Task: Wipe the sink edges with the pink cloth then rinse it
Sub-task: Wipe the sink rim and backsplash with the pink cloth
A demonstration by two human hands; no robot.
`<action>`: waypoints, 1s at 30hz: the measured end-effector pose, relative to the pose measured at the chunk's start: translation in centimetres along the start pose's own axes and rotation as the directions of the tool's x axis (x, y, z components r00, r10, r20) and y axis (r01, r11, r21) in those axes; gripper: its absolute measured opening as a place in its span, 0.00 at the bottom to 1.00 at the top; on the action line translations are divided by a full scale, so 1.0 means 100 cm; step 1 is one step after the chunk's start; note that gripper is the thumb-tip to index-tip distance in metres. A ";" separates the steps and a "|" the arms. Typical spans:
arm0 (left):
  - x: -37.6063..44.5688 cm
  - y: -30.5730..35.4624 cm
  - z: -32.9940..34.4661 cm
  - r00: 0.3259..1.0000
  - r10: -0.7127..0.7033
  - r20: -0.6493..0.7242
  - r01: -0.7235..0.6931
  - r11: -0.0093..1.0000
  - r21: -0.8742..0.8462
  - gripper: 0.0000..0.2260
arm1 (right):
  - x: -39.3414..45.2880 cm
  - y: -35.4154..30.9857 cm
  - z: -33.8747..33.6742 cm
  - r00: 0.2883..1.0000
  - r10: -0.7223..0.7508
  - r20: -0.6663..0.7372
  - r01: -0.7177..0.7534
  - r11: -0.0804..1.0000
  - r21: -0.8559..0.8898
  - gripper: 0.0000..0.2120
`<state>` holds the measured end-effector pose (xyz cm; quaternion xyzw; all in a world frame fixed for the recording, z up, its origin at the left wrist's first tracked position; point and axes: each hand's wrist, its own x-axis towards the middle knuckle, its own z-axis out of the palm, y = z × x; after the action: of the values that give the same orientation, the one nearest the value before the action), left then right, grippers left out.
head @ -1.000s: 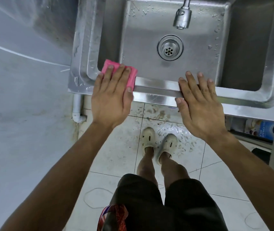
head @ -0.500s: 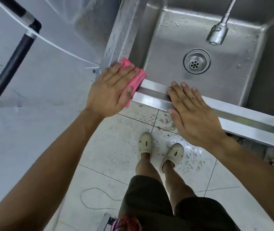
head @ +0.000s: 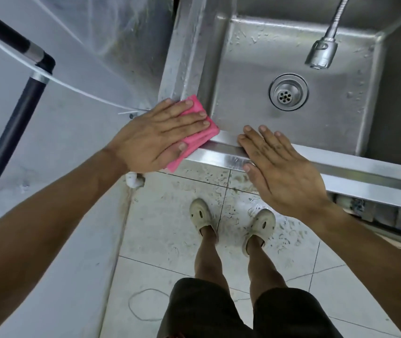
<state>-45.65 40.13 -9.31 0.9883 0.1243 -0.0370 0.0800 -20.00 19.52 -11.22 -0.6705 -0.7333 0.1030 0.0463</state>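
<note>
A person looks straight down at a steel sink [head: 340, 164] that fills the upper right of the frame. The left hand [head: 160, 140] lies flat on a folded pink cloth [head: 200, 136], fingers straight and close together, pressing the cloth onto the near left corner of the sink's rim. The cloth shows past the fingertips toward the basin and hangs a little over the front edge below the thumb. It sits just left of centre in the frame.

The right hand [head: 282, 169] rests palm down on the front rim, just beside the cloth but not touching it. Its fingers are straight and slightly spread, with the tips reaching over the inner edge of the basin; it holds nothing.

Inside the basin, water drops dot the floor and walls. A round drain [head: 288, 91] sits right of centre in the upper half, and a tap head [head: 321, 52] on a flexible metal hose hangs above it, toward the upper right. No water runs from it.

At the far left a black pipe [head: 11, 132] with metal collars bends across the grey wall, and a thin white line crosses it. A sheet of clear plastic [head: 111, 32] covers the upper middle left. Below the rim, wet pale floor tiles [head: 170, 240] show, with the person's feet in light clogs [head: 200, 212] at lower centre and dark shorts [head: 219, 311] at the bottom edge.
</note>
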 end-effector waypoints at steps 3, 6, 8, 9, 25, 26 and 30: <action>-0.004 0.012 0.001 0.980 -0.195 -0.041 0.192 0.979 -0.071 0.24 | -0.001 -0.007 0.000 0.999 0.047 -0.011 -0.047 0.999 -0.006 0.28; -0.009 0.077 0.017 0.740 -0.661 -0.122 0.625 0.744 -0.236 0.25 | 0.001 -0.028 0.003 0.984 0.175 -0.041 -0.174 0.985 0.007 0.28; -0.004 0.100 0.019 0.623 -0.773 -0.120 0.724 0.628 -0.284 0.27 | 0.008 -0.039 0.005 0.974 0.220 -0.062 -0.219 0.976 0.020 0.28; -0.001 0.098 0.017 0.620 -0.778 -0.099 0.735 0.620 -0.274 0.27 | 0.012 -0.043 0.006 0.975 0.215 -0.062 -0.214 0.977 0.022 0.28; 0.053 -0.014 -0.007 0.867 -0.498 0.008 0.493 0.856 -0.158 0.27 | 0.052 -0.064 0.014 0.995 0.012 -0.098 -0.015 1.000 -0.024 0.26; 0.068 -0.028 -0.010 0.873 -0.488 0.014 0.484 0.861 -0.156 0.27 | 0.052 -0.065 0.014 0.995 0.016 -0.097 -0.019 1.000 -0.024 0.26; 0.124 -0.075 -0.027 0.883 -0.468 0.039 0.470 0.876 -0.107 0.27 | 0.052 -0.063 0.017 0.996 0.011 -0.091 -0.015 0.999 -0.040 0.27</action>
<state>-35.35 50.70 -8.96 0.9224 0.3614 -0.0541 0.1252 -26.93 24.01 -11.87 -0.6800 -0.7280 0.0577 0.0652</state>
